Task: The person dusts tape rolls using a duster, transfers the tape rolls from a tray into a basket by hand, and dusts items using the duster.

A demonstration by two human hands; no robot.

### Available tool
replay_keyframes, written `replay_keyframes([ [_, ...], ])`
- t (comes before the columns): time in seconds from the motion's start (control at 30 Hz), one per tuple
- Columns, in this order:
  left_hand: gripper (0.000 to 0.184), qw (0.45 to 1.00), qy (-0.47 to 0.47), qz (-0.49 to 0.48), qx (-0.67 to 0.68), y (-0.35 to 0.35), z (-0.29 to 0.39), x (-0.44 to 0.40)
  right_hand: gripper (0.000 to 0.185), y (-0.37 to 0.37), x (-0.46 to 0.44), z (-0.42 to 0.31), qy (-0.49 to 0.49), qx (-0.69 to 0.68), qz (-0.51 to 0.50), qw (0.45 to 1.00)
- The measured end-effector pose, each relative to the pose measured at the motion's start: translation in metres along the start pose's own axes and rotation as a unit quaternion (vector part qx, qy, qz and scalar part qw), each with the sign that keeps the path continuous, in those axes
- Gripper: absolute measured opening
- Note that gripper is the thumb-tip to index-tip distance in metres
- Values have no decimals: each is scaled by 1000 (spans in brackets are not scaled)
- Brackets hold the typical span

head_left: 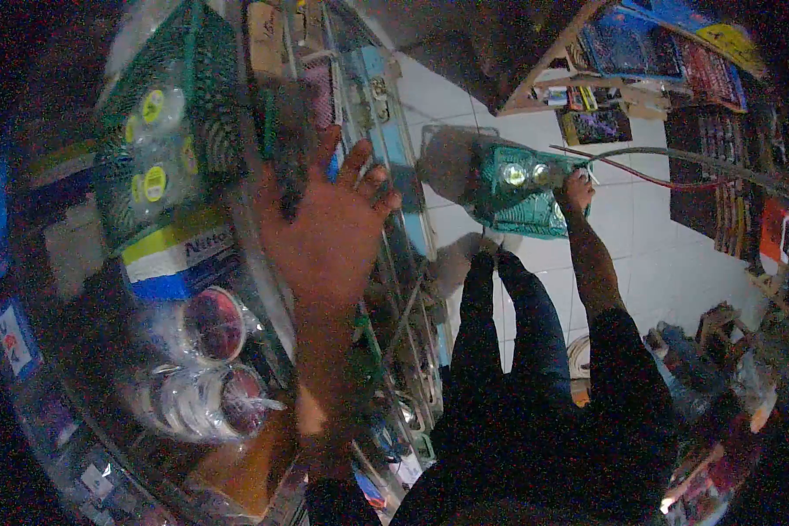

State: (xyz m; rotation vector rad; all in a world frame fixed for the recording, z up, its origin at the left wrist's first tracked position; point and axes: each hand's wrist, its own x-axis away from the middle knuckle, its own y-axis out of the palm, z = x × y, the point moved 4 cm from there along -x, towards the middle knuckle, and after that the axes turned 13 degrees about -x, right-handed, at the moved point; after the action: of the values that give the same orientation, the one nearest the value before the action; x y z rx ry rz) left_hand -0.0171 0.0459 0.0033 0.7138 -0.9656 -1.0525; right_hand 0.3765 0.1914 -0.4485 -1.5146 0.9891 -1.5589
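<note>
My left hand [329,228] is spread open at the edge of the glass counter, its fingers apart, with a dark blurred shape just beyond them. Out to the right, my right hand [577,191] has its fingers closed at the right edge of a green mesh basket [522,215], which holds round clear items with light lids. Another green basket [118,206] stands on the counter left of my left hand, holding clear rolls with yellow labels [153,183]. Below that basket is a Nitto box [180,254].
Plastic-wrapped rolls [206,403] lie on the counter at the lower left. The glass case [403,307] runs beside my legs. Shelves of packaged goods [631,53] stand at the upper right, with hoses [684,158] crossing nearby. Bags and bundles [684,359] are on the tiled floor at right.
</note>
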Motion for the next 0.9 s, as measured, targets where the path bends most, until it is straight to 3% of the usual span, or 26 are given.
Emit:
replay_keyframes([
  [0.13,76,998,-1,53,-33,-25,-3,1,93,-4,22,-2,16,-72,29,997],
  [0.17,77,996,-5,79,-50,-30,-3,0,84,-11,38,-9,31,-69,48,996],
  [0.23,74,982,0,140,-124,-17,-8,2,79,-31,69,-18,-56,-114,39,991],
  [0.27,73,973,5,166,-159,-9,-7,2,76,-3,75,-17,18,-66,77,995],
  [0.3,71,969,-12,163,-187,-8,-9,2,69,13,85,-13,-18,-138,63,988],
  [0.33,69,963,-27,158,-218,-12,-10,4,63,-14,119,-31,-12,-96,0,995],
  [0.37,67,955,-40,154,-249,-19,-11,5,63,-13,141,-37,-88,-245,-16,965],
  [0.4,63,945,-53,154,-284,-20,-12,7,61,-32,173,-47,-119,-289,-60,948],
  [0.43,59,933,-62,152,-319,-22,-14,10,58,-61,206,-60,-137,-335,-37,932],
  [0.47,57,924,-69,141,-350,-27,-19,11,56,-28,206,-52,-104,-364,-126,917],
  [0.5,55,913,-75,131,-380,-32,-25,14,53,-29,232,-62,-180,-352,-23,918],
  [0.53,55,902,-60,110,-413,-34,-29,19,53,-54,271,-71,-222,-446,82,863],
  [0.6,56,875,-35,73,-477,-33,-34,22,51,-139,311,-102,-188,-541,-121,811],
  [0.7,56,830,-108,53,-544,-61,-48,9,50,-133,312,-117,-256,-552,-112,786],
  [0.8,58,775,-73,25,-628,-77,-65,4,48,-208,326,-133,-279,-566,-88,771],
  [0.83,62,762,-49,17,-646,-56,-65,19,47,-236,333,-136,-318,-595,-45,736],
  [0.9,68,699,-60,-72,-709,-77,-82,7,48,-248,321,-138,-376,-585,-5,718],
])
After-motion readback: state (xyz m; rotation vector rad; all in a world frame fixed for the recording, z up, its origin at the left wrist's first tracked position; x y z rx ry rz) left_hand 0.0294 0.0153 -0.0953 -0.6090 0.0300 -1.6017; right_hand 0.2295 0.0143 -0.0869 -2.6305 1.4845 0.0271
